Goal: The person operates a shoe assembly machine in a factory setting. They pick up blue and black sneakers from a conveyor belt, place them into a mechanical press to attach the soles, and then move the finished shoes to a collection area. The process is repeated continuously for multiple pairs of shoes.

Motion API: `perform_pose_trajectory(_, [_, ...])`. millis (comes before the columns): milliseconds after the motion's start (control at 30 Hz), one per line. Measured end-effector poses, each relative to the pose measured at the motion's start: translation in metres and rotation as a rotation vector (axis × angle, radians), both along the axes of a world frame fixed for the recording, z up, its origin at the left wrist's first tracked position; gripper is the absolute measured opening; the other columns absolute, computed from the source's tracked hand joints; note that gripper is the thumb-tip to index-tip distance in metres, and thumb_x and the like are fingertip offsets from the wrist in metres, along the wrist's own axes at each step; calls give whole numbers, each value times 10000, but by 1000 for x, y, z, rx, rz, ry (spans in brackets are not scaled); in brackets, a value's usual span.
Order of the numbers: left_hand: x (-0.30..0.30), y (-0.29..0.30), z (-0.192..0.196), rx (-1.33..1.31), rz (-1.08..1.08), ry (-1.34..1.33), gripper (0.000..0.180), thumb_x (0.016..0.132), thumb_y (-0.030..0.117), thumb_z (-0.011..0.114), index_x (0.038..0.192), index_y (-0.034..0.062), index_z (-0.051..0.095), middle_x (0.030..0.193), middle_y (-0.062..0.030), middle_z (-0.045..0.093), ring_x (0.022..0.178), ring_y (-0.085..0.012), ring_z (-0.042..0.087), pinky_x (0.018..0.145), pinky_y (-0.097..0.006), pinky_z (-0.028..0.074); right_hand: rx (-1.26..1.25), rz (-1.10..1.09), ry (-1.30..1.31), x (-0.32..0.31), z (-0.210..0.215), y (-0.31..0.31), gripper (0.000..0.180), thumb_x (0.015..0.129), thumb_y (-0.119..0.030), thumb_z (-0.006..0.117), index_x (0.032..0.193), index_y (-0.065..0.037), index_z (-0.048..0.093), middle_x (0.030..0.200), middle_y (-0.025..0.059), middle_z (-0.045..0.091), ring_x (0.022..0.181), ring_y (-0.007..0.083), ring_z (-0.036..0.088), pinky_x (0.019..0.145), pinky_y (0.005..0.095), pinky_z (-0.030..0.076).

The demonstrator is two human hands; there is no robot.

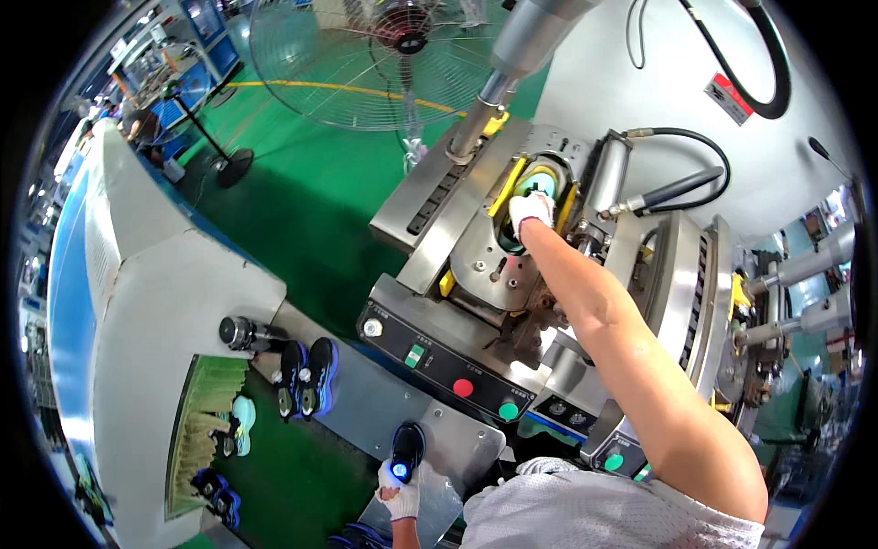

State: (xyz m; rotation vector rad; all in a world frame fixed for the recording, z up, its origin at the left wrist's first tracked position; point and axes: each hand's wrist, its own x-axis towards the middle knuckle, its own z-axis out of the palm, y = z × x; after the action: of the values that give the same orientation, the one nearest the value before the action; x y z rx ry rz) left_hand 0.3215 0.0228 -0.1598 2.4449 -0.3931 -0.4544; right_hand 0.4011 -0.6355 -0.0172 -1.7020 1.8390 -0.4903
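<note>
1. Overhead, a green shop floor [311, 201] w/ a curved yellow line [347, 89] painted on it fills the upper middle; blue benches and racks [187, 55] stand far back at upper left.
2. Big wire-guard pedestal fan [384, 50] sits at top centre; a round black stand base [236, 166] rests on the floor left of it.
3. Long grey-white conveyor housing [174, 311] w/ a blue side runs down the left; its green belt [274, 457] carries several dark sneakers w/ blue soles [308, 375], plus one pale mint shoe [241, 423].
4. Steel press machine [457, 229] takes up centre-right: grey cylinder column [521, 55] above, yellow guards [506, 188] round an oval opening, black hoses [732, 64] looping over a white housing [640, 82].
5. Labels: a small red-and-white rectangular sticker [728, 98] sits tilted on the white housing, upper right. Print too small to read.
6. Black control panel [448, 361] along the machine front has a white knob, green rocker switch, round red button [464, 387], round green button [508, 411]; another green button is lower right, on a grey box [611, 448].
7. Right hand [530, 212], white glove, reaches into the oval opening, fingers closed onto a mint-coloured shoe part [538, 186] seated there; how firmly it grips, can't tell.
8. Left hand [400, 494], also gloved, is clamped round a dark sneaker w/ a blue heel [406, 451], held upright over a steel plate [457, 448] at the bottom edge.
</note>
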Motion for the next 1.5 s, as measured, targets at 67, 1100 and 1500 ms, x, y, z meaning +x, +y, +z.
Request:
perform_pose_trajectory(67, [2,-11,17,102,-5,-78,581,747,309,873,1215,61,633,1124,-159,689,1049,-369,672,894,-462,512,12,-3,-47,2,8,6,369,827,-194,604,1148,-31,689,1148,197,722,1024,344,710,880,411,563])
perform_pose_trajectory(1100, [315,-33,-33,-174,-306,-166,854,803,344,839,1469,44,395,1386,-254,577,1273,-423,573,1067,-509,463,682,240,63,-54,-88,604,751,838,-453,791,1360,46,585,1172,229,717,1077,346,696,952,414,526])
perform_pose_trajectory(1500, [162,-9,-22,104,-353,153,929,791,526,806,1473,41,405,1292,-305,629,1197,-471,621,1034,-548,471,733,-123,-779,-131,-141,567,275,818,-209,829,1023,-73,708,842,41,688,660,159,633,552,337,507])
